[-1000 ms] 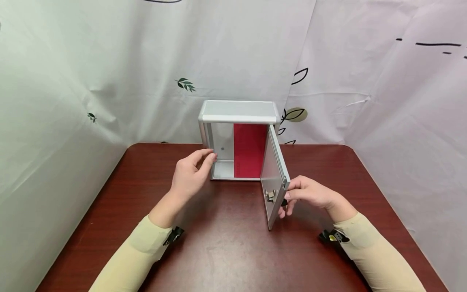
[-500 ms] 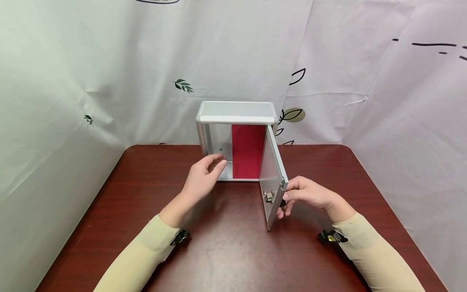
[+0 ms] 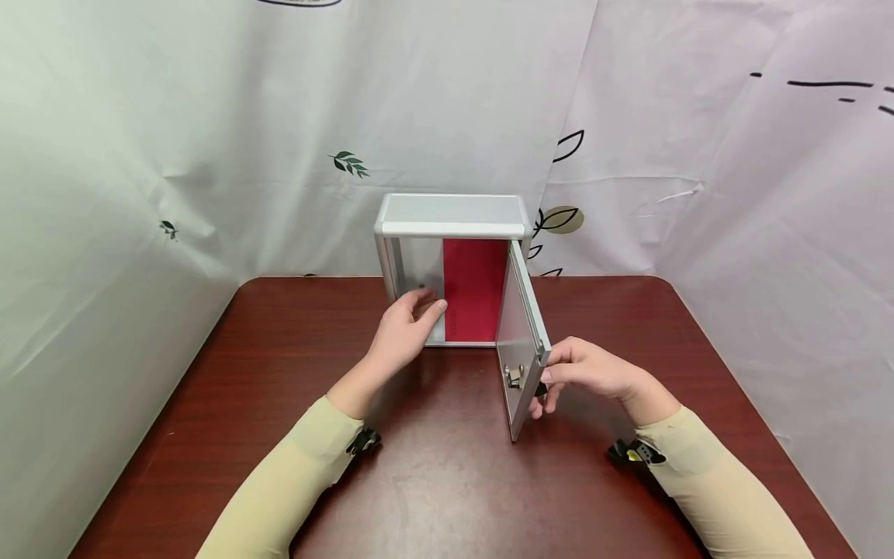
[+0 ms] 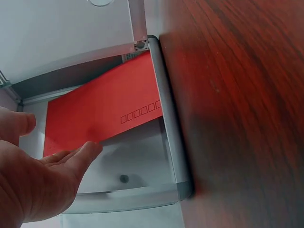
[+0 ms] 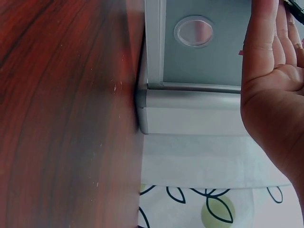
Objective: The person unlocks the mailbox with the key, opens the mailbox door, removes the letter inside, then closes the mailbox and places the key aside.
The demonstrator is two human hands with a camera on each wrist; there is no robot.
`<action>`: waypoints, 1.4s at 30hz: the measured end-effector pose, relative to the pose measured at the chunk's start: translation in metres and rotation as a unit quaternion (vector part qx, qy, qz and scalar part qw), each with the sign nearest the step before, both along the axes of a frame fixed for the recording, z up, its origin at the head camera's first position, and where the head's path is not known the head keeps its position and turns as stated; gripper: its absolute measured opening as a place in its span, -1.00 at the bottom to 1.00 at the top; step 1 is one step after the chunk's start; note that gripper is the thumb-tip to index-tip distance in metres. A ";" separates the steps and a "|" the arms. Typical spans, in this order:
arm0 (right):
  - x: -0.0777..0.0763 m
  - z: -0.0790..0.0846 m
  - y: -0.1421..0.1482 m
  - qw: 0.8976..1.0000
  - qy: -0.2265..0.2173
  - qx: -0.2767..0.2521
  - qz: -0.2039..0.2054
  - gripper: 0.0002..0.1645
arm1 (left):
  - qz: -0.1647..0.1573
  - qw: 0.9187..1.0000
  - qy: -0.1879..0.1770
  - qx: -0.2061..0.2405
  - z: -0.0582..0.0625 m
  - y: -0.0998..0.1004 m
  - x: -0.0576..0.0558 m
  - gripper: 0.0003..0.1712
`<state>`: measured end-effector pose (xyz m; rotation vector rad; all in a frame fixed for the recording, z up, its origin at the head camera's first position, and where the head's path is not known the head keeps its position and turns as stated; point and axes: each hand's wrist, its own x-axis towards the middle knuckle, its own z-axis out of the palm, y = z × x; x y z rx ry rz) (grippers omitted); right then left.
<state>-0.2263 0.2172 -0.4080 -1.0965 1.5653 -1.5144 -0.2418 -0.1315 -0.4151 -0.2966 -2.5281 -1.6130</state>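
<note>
A silver metal letter box (image 3: 454,208) stands on the table, its hinged door (image 3: 522,341) swung out to the right. Inside it leans a red envelope (image 3: 476,291), with a row of printed squares visible in the left wrist view. My left hand (image 3: 405,330) reaches into the opening, thumb and fingers apart beside the envelope's left edge, holding nothing. On the door's outer side, my right hand (image 3: 590,369) holds a black key (image 3: 542,389) at the lock, fingertips right at the door's edge. The lock's metal catch (image 3: 515,376) shows on the inner face.
A reddish-brown wooden table (image 3: 447,489) lies under the box. White curtains (image 3: 279,140) with leaf prints close in the back and both sides. The open door juts toward the front, between the hands. An oval window (image 5: 194,31) shows in the right wrist view.
My left hand has moved right, from the box's left side to beside the red envelope. My right hand and the door have stayed in place.
</note>
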 end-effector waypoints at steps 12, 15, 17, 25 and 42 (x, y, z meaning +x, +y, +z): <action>0.000 0.000 0.000 1.000 0.004 0.002 -0.003 -0.70 | 0.030 0.998 -0.007 -0.051 -0.007 0.012 -0.021 -0.22; 0.000 -0.001 0.000 1.000 0.003 -0.003 0.001 -0.70 | 0.029 0.999 -0.009 -0.042 -0.010 0.015 -0.027 -0.22; -0.001 -0.002 0.000 1.000 0.000 -0.007 0.005 -0.70 | 0.024 0.999 -0.011 -0.033 -0.012 0.016 -0.030 -0.21; -0.001 -0.003 0.000 1.000 -0.004 -0.002 0.003 -0.71 | -0.003 1.000 -0.014 0.020 -0.013 0.024 -0.041 -0.29; 0.001 0.000 -0.001 1.000 0.001 0.003 0.002 -0.70 | 0.000 0.995 -0.035 0.097 -0.020 0.037 -0.057 -0.56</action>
